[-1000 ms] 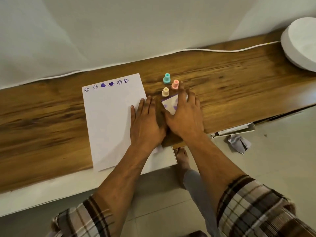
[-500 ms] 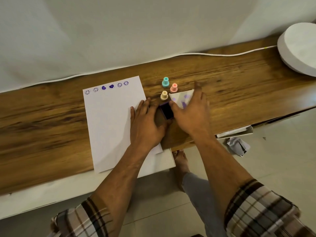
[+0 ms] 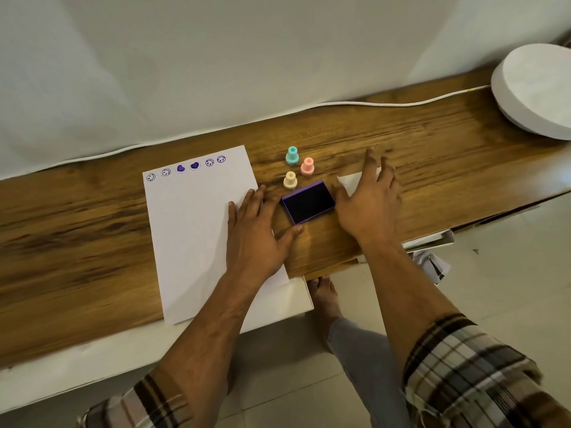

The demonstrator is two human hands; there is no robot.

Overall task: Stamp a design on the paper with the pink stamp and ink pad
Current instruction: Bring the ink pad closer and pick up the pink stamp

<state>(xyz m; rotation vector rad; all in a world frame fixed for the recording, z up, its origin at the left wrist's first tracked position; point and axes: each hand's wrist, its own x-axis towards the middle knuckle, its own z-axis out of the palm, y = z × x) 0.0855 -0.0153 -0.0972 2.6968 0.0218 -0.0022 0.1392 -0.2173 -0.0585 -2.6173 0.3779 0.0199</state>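
A white paper lies on the wooden desk, with a row of purple smiley and heart prints along its far edge. The purple ink pad sits uncovered just right of the paper, dark ink facing up. Behind it stand the pink stamp, a teal stamp and a yellow stamp, all upright and untouched. My left hand lies flat on the paper's right edge, thumb against the pad's near corner. My right hand, fingers spread, hovers over the pad's white lid on the desk right of the pad.
A white cable runs along the desk's back edge below a white cloth. A white round object sits at the far right. Crumpled paper and a bare foot are on the tiled floor below the desk's front edge.
My right hand lifted the lid off the ink pad and carried it right, down onto the desk. The pad's ink surface is now exposed. My left hand stayed by the pad.
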